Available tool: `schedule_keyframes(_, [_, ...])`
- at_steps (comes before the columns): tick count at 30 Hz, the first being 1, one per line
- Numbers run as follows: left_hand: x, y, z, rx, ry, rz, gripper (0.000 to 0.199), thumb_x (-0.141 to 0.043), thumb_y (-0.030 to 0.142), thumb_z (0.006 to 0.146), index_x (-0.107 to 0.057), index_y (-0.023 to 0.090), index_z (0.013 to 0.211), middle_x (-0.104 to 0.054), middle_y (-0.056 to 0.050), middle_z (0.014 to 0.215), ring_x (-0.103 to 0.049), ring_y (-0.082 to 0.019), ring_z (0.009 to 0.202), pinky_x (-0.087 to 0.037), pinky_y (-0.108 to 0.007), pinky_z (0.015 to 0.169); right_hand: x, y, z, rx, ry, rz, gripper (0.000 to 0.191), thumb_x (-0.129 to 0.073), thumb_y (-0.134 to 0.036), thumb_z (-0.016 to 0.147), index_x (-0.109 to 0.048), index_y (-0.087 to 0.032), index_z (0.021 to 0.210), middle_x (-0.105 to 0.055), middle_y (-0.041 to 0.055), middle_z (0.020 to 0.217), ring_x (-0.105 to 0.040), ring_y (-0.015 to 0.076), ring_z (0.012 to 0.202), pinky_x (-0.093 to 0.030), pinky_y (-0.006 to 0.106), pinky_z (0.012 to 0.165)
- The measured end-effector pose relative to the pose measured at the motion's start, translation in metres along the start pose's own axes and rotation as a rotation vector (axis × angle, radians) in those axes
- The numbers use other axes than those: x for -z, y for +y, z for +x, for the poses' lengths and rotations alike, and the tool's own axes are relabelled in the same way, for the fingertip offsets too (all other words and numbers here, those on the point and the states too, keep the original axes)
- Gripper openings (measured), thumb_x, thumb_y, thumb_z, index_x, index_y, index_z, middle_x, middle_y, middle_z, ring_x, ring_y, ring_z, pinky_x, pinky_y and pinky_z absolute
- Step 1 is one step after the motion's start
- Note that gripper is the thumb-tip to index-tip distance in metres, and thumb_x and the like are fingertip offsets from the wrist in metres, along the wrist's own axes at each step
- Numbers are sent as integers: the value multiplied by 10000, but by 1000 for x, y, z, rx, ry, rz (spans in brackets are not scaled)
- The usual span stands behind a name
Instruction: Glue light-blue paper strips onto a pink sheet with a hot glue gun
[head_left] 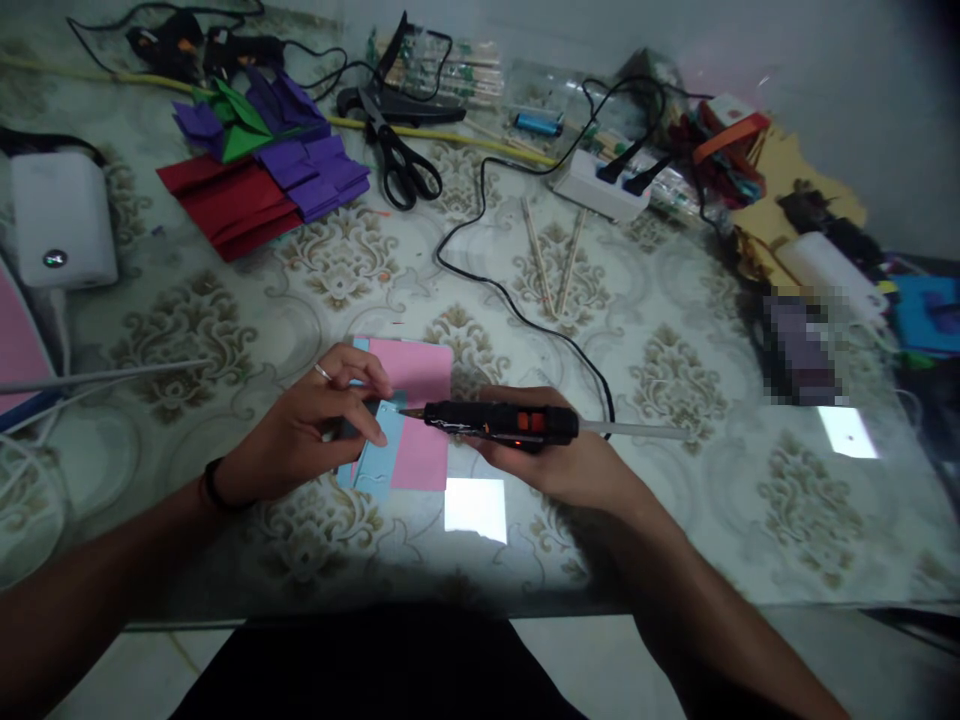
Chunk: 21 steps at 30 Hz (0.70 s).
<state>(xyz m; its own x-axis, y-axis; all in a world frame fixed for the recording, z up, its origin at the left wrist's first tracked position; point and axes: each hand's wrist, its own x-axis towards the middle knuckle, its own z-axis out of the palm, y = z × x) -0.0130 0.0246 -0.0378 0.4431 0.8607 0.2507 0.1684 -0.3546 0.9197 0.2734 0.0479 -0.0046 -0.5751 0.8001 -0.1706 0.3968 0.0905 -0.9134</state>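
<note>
A black glue gun (499,422) with an orange part lies in my right hand (555,462), its nozzle pointing left and a glue stick out of its back. The nozzle tip is at the upper part of a light blue paper strip (379,462). Under the strip is a pink paper piece (424,455) on the table. With bent fingers, my left hand (319,415) holds the blue strip at its left side. A ring is on one finger. A whitish line of glue shows near the strip's lower end.
Black scissors (405,165), folded purple, green and red papers (247,200), and a white power strip (604,185) lie further back. A black cable (517,305) curves toward my right hand. Two wooden sticks (555,260) lie beyond it. A white power bank (64,220) is at left.
</note>
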Motion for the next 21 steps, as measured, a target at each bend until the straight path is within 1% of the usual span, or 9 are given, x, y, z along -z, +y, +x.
schedule_keyframes(4, [0, 0, 0, -12, 5, -6, 266, -668, 19, 863, -752, 271, 850, -608, -51, 1196, -617, -246, 1203, -566, -412, 1030, 2, 1, -1, -21, 1, -9, 211, -738, -288, 885, -589, -190, 771, -509, -41, 656, -435, 107, 598, -354, 236, 533])
schedule_keyframes(8, [-1, -1, 0, -17, 15, -5, 255, -666, 24, 871, -760, 259, 846, -620, -58, 1187, -615, -245, 1202, -581, -415, 1023, 4, 1, -2, -22, -10, -22, 190, -738, -269, 880, -598, -189, 780, -504, -43, 656, -442, 108, 605, -346, 235, 531])
schedule_keyframes(12, [-1, -2, 0, -19, 11, -14, 243, -675, 40, 885, -766, 262, 850, -616, -60, 1189, -621, -242, 1203, -587, -427, 1044, 4, 2, -2, 4, -44, -27, 205, -727, -289, 898, -595, -192, 774, -548, -25, 695, -488, 120, 638, -360, 241, 548])
schedule_keyframes(15, [-1, -2, -1, -11, 12, -25, 217, -676, 74, 910, -767, 261, 850, -618, -67, 1186, -625, -244, 1201, -599, -431, 1049, 7, 1, -2, 10, -75, -28, 202, -723, -320, 916, -612, -194, 805, -578, -21, 722, -501, 121, 636, -375, 246, 554])
schedule_keyframes(18, [-1, -3, -1, -13, 12, -33, 206, -673, 84, 917, -766, 257, 853, -613, -72, 1188, -630, -242, 1199, -599, -436, 1057, 17, -6, -5, 5, -79, -65, 236, -735, -367, 921, -603, -202, 815, -545, -34, 698, -473, 117, 607, -369, 250, 543])
schedule_keyframes(21, [-1, -4, -2, -27, 18, -32, 228, -675, 52, 898, -763, 257, 854, -603, -62, 1184, -643, -227, 1172, -595, -432, 1057, 35, -12, -13, -3, -47, -193, 265, -707, -415, 950, -586, -211, 832, -529, -30, 691, -481, 130, 613, -379, 260, 556])
